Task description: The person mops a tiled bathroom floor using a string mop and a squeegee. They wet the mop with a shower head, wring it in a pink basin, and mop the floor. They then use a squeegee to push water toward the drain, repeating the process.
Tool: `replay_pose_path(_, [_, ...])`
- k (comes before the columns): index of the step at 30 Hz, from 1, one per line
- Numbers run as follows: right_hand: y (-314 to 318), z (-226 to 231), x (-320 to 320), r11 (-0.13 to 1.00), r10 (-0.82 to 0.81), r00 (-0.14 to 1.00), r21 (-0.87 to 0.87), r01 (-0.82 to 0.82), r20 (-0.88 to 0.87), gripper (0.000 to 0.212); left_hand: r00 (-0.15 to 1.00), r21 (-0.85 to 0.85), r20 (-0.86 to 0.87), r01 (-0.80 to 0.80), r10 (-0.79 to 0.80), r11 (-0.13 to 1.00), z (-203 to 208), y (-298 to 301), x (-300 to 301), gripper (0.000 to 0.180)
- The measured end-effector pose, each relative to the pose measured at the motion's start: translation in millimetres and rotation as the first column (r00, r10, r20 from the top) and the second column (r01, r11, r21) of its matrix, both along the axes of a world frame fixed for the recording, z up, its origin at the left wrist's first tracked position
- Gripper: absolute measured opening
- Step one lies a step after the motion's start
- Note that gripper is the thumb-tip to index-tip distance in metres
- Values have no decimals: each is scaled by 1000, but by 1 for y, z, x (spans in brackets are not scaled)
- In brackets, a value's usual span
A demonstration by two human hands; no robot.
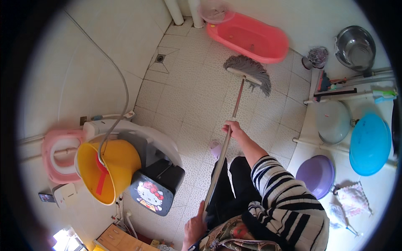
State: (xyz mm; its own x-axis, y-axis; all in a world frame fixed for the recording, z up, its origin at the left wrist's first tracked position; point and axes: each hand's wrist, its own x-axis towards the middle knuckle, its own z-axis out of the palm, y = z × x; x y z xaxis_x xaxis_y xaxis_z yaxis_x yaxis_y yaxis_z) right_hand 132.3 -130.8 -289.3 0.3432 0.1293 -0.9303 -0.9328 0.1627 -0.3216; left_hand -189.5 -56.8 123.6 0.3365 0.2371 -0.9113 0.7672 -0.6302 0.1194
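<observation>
Both my hands are closed around the long pole of a mop (229, 138). My right hand (233, 128) grips it partway up, with the arm stretched forward in a striped sleeve. Lower down, near my body, my left hand (195, 228) wraps the pole's near end. The mop's grey string head (249, 71) lies spread on the pale tiled floor (197, 92), just in front of a pink baby bathtub (251, 35). Part of a light purple slipper (215, 147) shows beside the pole.
At left stand a yellow bucket (130, 159) with a hose, a black bin (153, 192) and a pink toilet seat (52, 154). Blue (370, 144) and purple (316, 175) basins and a steel basin (356, 48) are along the right wall. A floor drain (159, 58) lies far left.
</observation>
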Motion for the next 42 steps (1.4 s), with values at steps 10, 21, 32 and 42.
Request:
replay_pose_path(10, [-30,61,-45,976,-207,922,-10,216,-328,23,989,143,-144,-6,27,990,-29,-42,-138,34])
replay_pose_path(21, [-66,169,-78,998,-18,922,44,38,-386,22,974,146,-172,-122,147,982,-1,-118,-266,71])
replay_pose_path(32, [-61,236,-46,977,59,970,212,-8,-237,18,965,380,263,-113,10,918,-7,-103,-223,35])
replay_pose_path(42, [-52,186,133,995,73,988,82,-62,-133,20,912,312,405,-72,-64,947,-57,-105,-70,18])
